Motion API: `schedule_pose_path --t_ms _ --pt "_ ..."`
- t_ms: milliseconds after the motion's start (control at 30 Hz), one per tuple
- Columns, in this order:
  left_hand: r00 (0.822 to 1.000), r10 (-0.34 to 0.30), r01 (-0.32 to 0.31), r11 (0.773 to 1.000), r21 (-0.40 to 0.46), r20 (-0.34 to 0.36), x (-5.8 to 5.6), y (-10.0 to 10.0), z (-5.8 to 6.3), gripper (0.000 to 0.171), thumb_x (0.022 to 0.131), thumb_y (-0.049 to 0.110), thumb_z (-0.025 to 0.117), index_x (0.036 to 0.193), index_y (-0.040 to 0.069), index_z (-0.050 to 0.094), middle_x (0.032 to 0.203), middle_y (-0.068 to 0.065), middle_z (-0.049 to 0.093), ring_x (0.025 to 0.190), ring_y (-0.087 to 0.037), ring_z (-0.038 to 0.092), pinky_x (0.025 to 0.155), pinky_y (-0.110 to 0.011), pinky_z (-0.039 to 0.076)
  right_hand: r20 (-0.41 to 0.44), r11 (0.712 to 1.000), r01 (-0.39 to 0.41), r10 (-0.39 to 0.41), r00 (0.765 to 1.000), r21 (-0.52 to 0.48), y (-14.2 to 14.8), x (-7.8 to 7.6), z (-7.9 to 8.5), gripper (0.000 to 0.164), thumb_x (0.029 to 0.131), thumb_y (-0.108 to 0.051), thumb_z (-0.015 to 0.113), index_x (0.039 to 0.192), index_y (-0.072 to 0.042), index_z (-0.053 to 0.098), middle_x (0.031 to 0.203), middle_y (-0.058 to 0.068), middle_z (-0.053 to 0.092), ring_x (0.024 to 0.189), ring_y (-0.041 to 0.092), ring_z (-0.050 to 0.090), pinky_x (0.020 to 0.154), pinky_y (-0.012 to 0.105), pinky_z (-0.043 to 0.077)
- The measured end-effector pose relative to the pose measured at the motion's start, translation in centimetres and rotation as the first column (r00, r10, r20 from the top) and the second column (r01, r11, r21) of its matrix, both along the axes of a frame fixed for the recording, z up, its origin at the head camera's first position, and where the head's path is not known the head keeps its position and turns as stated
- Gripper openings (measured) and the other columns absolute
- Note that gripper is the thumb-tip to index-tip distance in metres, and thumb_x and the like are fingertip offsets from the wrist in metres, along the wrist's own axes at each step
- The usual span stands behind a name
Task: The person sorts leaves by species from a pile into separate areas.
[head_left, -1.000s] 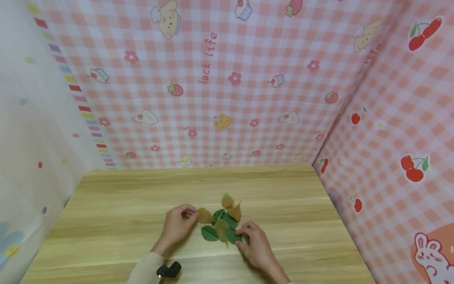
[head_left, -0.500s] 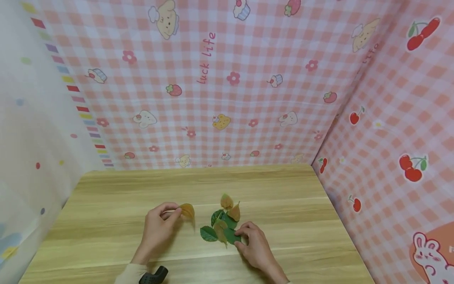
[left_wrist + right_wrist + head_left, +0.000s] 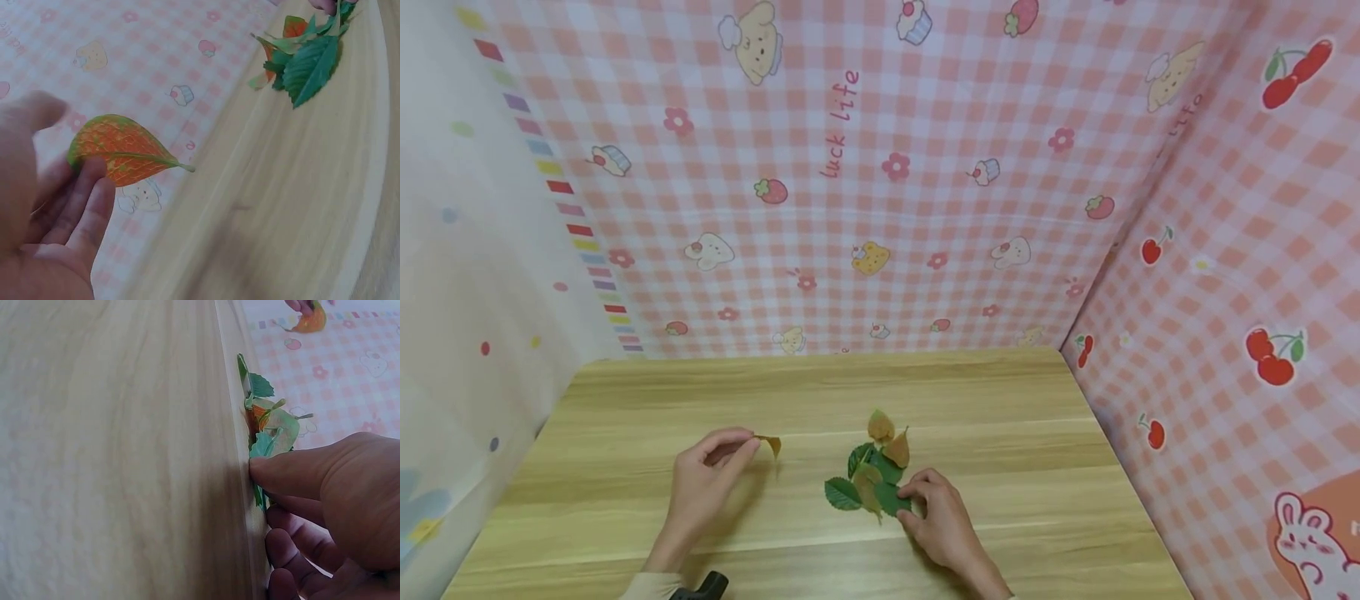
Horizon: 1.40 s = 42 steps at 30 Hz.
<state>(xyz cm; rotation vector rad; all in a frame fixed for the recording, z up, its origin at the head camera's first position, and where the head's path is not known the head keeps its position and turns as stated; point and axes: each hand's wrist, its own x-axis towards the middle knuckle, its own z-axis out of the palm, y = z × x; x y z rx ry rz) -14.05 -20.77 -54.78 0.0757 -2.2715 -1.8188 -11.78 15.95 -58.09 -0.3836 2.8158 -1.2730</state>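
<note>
My left hand [image 3: 706,477] pinches an orange-brown leaf [image 3: 771,444] above the left part of the table. In the left wrist view that leaf [image 3: 128,150] has an orange face, a green edge and a short stem. At the right side of a small heap of leaves, my right hand [image 3: 940,518] grips a green leaf [image 3: 891,498] between thumb and fingers. The heap also has a serrated green leaf [image 3: 842,493], a brownish leaf [image 3: 868,483] lying over the green ones, and two more brownish leaves [image 3: 881,426] at its far end.
The wooden table [image 3: 1015,433] ends at a pink checked cloth wall [image 3: 895,217] behind, with another patterned cloth [image 3: 1217,283] along the right. A pale cloth [image 3: 490,267] hangs on the left. A black device [image 3: 706,586] sits by the left sleeve.
My left hand has carried the orange-brown leaf away from the heap, leftward. The leaf has turned and hangs more edge-on to the head view. My right hand has stayed at the heap.
</note>
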Motion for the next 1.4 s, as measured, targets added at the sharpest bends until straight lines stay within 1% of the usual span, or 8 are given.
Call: schedule_pose_path --t_ms 133,333,600,833,1000,1100,1267,1400 --pt "0.998 0.055 -0.055 0.998 0.008 -0.002 0.3 -0.7 -0.2 0.018 0.103 0.013 0.085 0.112 -0.002 0.083 0.113 0.011 0.083 0.098 0.002 0.079 0.090 -0.016 0.064 0.001 1.000 0.005 -0.005 1.000 -0.002 0.0 0.0 0.1 0.018 0.092 -0.007 0.093 0.108 -0.008 0.086 0.114 0.000 0.071 0.107 0.018 0.068 0.090 0.028 0.056" --pt "0.997 0.071 -0.073 0.995 0.069 0.027 0.6 -1.7 -0.5 0.022 0.096 0.001 0.088 0.115 -0.009 0.080 0.112 0.013 0.083 0.098 0.000 0.080 0.090 -0.018 0.065 -0.006 1.000 0.006 -0.006 1.000 0.000 0.0 -0.1 -0.1 0.019 0.091 -0.006 0.093 0.108 -0.009 0.086 0.113 -0.001 0.071 0.105 0.015 0.067 0.089 0.027 0.054" --pt "0.992 0.067 -0.080 0.989 0.127 0.104 1.3 -3.3 -0.5 0.039 0.099 0.004 0.087 0.133 -0.008 0.072 0.119 0.018 0.078 0.098 0.001 0.081 0.085 -0.018 0.066 0.011 1.000 -0.001 0.001 1.000 -0.005 0.0 -0.2 -0.1 0.018 0.092 -0.008 0.093 0.108 -0.009 0.086 0.113 -0.001 0.071 0.104 0.015 0.066 0.087 0.026 0.053" --pt "0.989 0.142 -0.142 0.990 0.002 0.038 1.1 -4.0 -0.7 0.026 0.103 0.003 0.082 0.124 -0.011 0.076 0.122 0.021 0.073 0.101 0.007 0.074 0.090 -0.012 0.063 0.004 1.000 -0.001 0.001 1.000 0.009 0.0 -0.1 -0.1 0.018 0.092 -0.008 0.093 0.109 -0.010 0.086 0.114 -0.002 0.071 0.108 0.017 0.068 0.091 0.028 0.056" --pt "0.991 0.106 -0.114 0.989 0.095 0.085 1.0 -4.9 -0.3 0.030 0.108 0.006 0.076 0.129 -0.014 0.069 0.106 0.021 0.078 0.094 -0.002 0.080 0.085 -0.020 0.067 -0.006 1.000 0.011 -0.011 1.000 0.018 0.0 -0.1 -0.2 0.017 0.093 -0.008 0.092 0.109 -0.011 0.086 0.113 -0.003 0.071 0.109 0.017 0.069 0.094 0.030 0.057" --pt "0.989 0.101 -0.111 0.989 0.098 0.108 1.0 -5.4 0.0 0.033 0.111 0.009 0.073 0.134 -0.013 0.066 0.105 0.021 0.077 0.096 0.001 0.079 0.088 -0.021 0.067 -0.014 1.000 0.010 -0.010 1.000 0.016 0.0 0.0 -0.2 0.017 0.093 -0.008 0.092 0.108 -0.011 0.086 0.113 -0.002 0.071 0.109 0.019 0.069 0.094 0.031 0.058" --pt "0.987 0.117 -0.118 0.993 0.002 0.113 1.1 -6.6 0.3 0.036 0.114 0.016 0.069 0.143 -0.005 0.065 0.113 0.028 0.071 0.102 0.010 0.074 0.073 -0.015 0.060 -0.004 1.000 0.010 -0.010 1.000 0.018 -0.1 0.0 -0.2 0.017 0.093 -0.008 0.092 0.109 -0.011 0.086 0.114 -0.003 0.071 0.111 0.019 0.069 0.096 0.031 0.058" --pt "0.988 0.132 -0.132 0.991 -0.011 0.085 0.8 -7.4 0.6 0.038 0.114 0.015 0.069 0.148 -0.001 0.063 0.123 0.021 0.065 0.103 0.012 0.074 0.062 -0.014 0.053 -0.003 1.000 0.016 -0.016 1.000 0.024 -0.1 -0.2 -0.3 0.018 0.093 -0.007 0.091 0.109 -0.011 0.086 0.113 -0.005 0.070 0.111 0.017 0.069 0.096 0.031 0.057"
